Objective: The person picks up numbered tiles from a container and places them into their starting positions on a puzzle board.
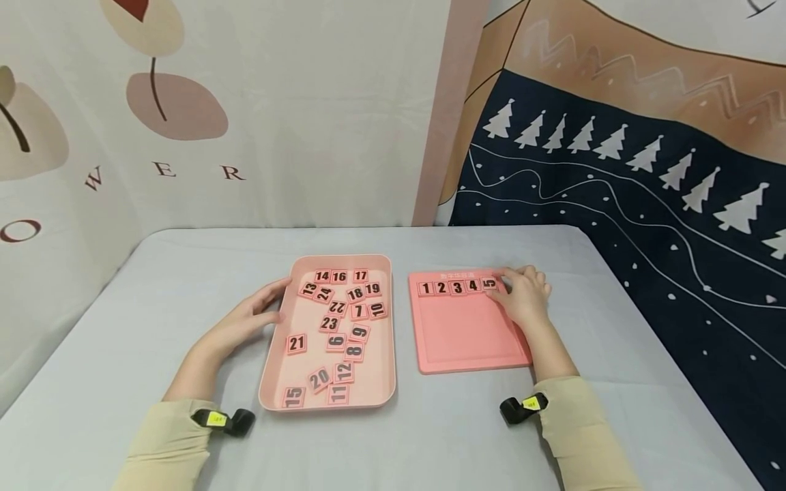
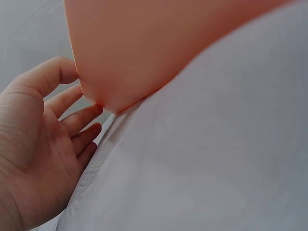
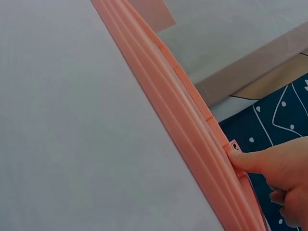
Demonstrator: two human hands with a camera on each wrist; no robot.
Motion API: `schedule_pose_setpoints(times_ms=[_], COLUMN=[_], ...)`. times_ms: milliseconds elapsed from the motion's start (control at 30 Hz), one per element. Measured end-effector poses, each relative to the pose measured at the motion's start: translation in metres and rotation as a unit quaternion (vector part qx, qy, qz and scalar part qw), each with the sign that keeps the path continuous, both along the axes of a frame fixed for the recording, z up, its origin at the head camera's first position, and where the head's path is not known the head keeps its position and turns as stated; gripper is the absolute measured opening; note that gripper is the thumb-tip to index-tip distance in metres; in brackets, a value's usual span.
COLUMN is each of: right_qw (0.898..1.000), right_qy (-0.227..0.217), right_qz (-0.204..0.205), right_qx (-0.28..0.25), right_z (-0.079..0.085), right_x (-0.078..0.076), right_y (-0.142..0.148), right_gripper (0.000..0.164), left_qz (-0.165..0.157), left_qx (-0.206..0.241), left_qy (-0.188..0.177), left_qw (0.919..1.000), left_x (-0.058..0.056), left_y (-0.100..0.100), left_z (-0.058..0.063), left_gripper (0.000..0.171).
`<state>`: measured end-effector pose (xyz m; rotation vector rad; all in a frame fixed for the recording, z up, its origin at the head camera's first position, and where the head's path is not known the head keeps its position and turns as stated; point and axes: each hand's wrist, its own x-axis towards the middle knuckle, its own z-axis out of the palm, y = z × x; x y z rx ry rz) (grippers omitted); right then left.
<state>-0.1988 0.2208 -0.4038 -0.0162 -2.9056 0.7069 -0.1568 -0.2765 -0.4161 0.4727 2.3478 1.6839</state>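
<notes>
A flat pink number board (image 1: 467, 334) lies on the right, with tiles 1, 2, 3 and 4 (image 1: 472, 285) in a row along its top. At the row's right end my right hand (image 1: 525, 296) pinches the number 5 tile (image 1: 488, 283) between thumb and finger, its digit turned sideways. In the right wrist view the thumb (image 3: 248, 161) presses that tile (image 3: 234, 144), which sticks up slightly above the board's rim (image 3: 163, 101). My left hand (image 1: 245, 317) rests loosely against the left side of a pale pink tray (image 1: 279, 372), fingers relaxed (image 2: 86, 118).
Loose number tiles lie scattered in the tray, among them the 21 tile (image 1: 297, 343), the 20 tile (image 1: 319, 380) and the 7 tile (image 1: 359, 312). A light grey cloth (image 1: 454, 436) covers the table. Printed curtains (image 1: 307, 116) hang behind it and on the right.
</notes>
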Motion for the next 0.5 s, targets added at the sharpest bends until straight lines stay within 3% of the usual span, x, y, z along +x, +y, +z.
schedule_pose_setpoints(times_ms=[267,500], right_qw=[0.999,0.999], right_qy=[0.034,0.035], right_qz=[-0.004,-0.026], right_qx=[0.011,0.011], right_z=[-0.0007,-0.0014], right_x=[0.0014,0.0025], right_y=[0.0032,0.0020], right_gripper=[0.043,0.043], left_qz=[-0.001,0.000], left_qx=[0.002,0.001], left_qy=[-0.002,0.000], left_qw=[1.0000,1.0000], left_x=[-0.0007,-0.0002], left_y=[0.0004,-0.0003], left_z=[-0.0006,-0.0003], left_gripper=[0.068,0.068])
